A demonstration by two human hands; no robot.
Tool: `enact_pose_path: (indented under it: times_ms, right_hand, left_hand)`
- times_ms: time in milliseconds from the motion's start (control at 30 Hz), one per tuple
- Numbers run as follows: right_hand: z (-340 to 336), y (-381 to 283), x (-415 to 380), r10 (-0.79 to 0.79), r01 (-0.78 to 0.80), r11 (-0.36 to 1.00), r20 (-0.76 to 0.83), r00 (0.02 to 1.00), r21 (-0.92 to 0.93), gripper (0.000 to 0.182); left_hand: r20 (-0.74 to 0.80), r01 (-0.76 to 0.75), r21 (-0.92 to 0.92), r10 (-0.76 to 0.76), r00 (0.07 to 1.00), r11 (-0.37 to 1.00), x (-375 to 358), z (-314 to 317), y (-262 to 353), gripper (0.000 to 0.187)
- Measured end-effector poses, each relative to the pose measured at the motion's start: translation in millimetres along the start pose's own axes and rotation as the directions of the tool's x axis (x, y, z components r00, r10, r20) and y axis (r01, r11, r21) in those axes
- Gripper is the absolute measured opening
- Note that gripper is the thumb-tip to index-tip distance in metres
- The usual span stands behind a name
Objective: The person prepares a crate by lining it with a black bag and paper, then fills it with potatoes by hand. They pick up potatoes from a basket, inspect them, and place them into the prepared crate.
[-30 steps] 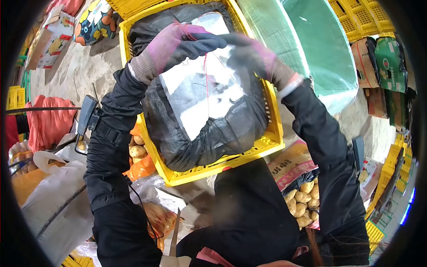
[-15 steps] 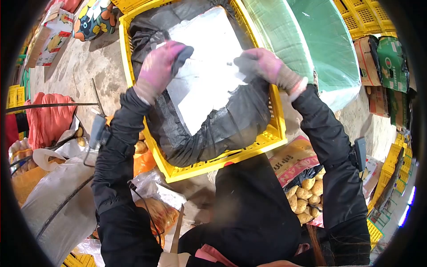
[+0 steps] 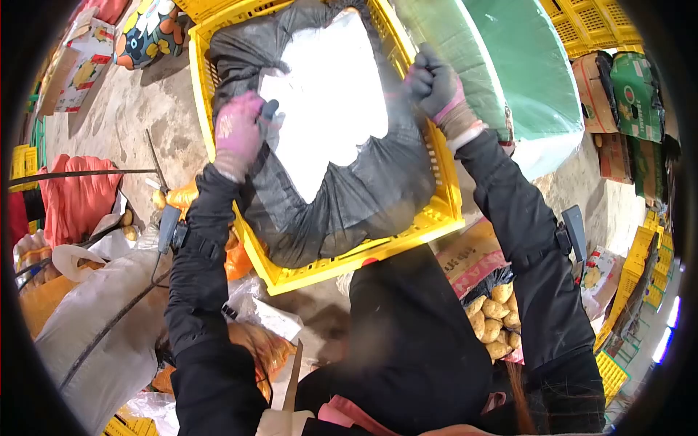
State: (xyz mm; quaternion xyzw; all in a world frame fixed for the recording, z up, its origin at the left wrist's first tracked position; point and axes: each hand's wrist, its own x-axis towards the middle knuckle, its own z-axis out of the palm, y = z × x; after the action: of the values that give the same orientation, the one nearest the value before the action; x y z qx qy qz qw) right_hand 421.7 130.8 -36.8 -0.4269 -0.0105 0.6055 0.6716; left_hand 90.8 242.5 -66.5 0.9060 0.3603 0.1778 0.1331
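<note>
A yellow plastic crate [image 3: 342, 269] stands in front of me, lined with a thin black plastic liner [image 3: 363, 203]. A bright white sheet [image 3: 334, 87] lies in the middle, its lower edge ragged against the liner. My left hand [image 3: 241, 132], in a pink and grey glove, is closed at the crate's left side, its fingers pinched on the black liner. At the right rim my right hand [image 3: 438, 87], gloved alike, is curled closed with the dark palm side showing. What it grips, if anything, I cannot make out.
Right of the crate is a big green wrapped block [image 3: 538, 80]. Potatoes [image 3: 494, 320] fill an open sack below right. Cardboard boxes [image 3: 632, 94] are stacked at far right. A white sack [image 3: 102, 327] and a pink cloth [image 3: 80, 196] lie to the left.
Both hands have moved apart from over the white sheet, the left down and left, the right up toward the rim. The liner now covers more of the sheet's right side.
</note>
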Motion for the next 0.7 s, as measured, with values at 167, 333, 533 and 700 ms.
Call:
enact_pose_path:
  times_ms: [167, 333, 533, 700]
  right_hand:
    - [22.1, 12.6, -6.4, -0.140, 0.174, 0.888, 0.111, 0.984, -0.426, 0.031]
    - [0.0, 57.5, 10.6, -0.230, 0.233, 0.797, 0.077, 0.970, -0.557, 0.027]
    - [-14.1, 50.5, 14.5, -0.090, 0.128, 0.911, 0.114, 0.989, -0.393, 0.028]
    - [59.4, -12.4, -23.8, 0.014, 0.083, 0.824, 0.166, 0.986, -0.561, 0.018]
  left_hand:
    - [0.116, 0.393, -0.634, -0.420, 0.900, 0.666, 6.8, -8.2, 17.9, 0.023]
    - [0.098, 0.058, -0.967, -0.152, 0.984, -0.247, 43.7, 17.6, 70.3, 0.050]
    - [0.166, 0.391, -0.567, 0.365, 0.916, -0.725, 30.2, 75.3, -15.9, 0.048]
    - [0.449, 0.428, -0.781, -0.068, 0.891, 0.455, 29.5, 26.4, 69.2, 0.050]
